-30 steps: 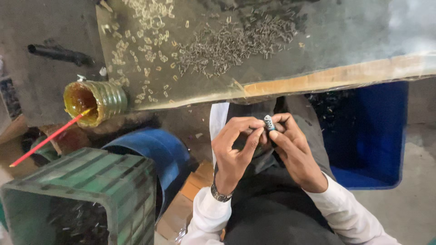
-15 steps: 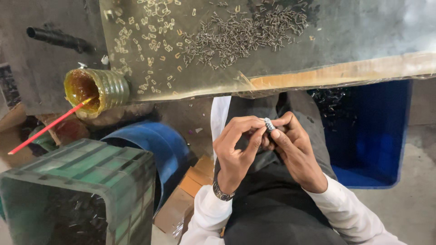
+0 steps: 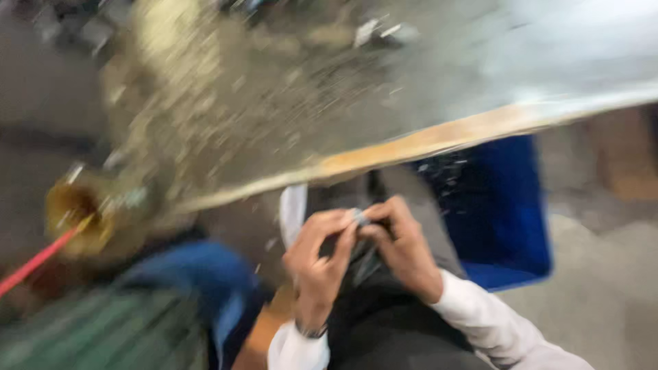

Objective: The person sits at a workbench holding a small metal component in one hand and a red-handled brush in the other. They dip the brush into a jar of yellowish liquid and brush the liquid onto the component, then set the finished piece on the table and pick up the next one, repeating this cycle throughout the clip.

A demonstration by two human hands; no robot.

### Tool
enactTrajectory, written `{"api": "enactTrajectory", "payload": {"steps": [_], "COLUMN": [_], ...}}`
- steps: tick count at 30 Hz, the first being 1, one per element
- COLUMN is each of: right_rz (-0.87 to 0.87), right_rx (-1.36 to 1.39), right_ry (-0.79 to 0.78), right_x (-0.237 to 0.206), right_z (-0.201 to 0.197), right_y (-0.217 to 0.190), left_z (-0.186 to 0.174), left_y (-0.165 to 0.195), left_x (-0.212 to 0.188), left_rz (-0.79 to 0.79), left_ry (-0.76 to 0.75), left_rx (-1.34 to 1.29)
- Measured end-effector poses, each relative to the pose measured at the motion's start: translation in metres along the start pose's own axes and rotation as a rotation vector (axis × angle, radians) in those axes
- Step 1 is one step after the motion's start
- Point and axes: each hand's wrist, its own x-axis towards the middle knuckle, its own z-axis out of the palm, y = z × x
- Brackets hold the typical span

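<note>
Between both sets of fingertips, the left hand [image 3: 319,264] and right hand [image 3: 404,250] are pinching a small grey metal piece [image 3: 359,217] tight; holding it steady probably works best.

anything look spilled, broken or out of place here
The frame is motion-blurred, so detail is limited. Many small pieces lie scattered loose over the table, with a few specks inside the blue bin. The left hand and right hand pinch a small grey part. No visible damage.
</note>
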Motion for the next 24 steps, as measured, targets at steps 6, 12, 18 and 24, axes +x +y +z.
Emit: {"api": "enactTrajectory", "payload": {"steps": [6, 12, 18, 24], "right_rz": [0.006, 0.050, 0.168, 0.265], "right_rx": [-0.028, 0.042, 0.191, 0.442], "right_ry": [-0.217, -0.355, -0.312, -0.348], "right_x": [0.010, 0.015, 0.014, 0.016], "right_z": [-0.024, -0.032, -0.017, -0.011], "right_y": [-0.015, -0.017, -0.009, -0.005], "left_z": [0.004, -0.004, -0.002, 0.006], "left_y": [-0.025, -0.050, -0.054, -0.055], "left_x": [0.010, 0.019, 0.017, 0.014], "left_rz": [-0.023, -0.185, 0.054, 0.017], "left_ry": [-0.109, -0.403, -0.271, -0.174], "left_rx": [-0.173, -0.287, -0.175, -0.224]}}
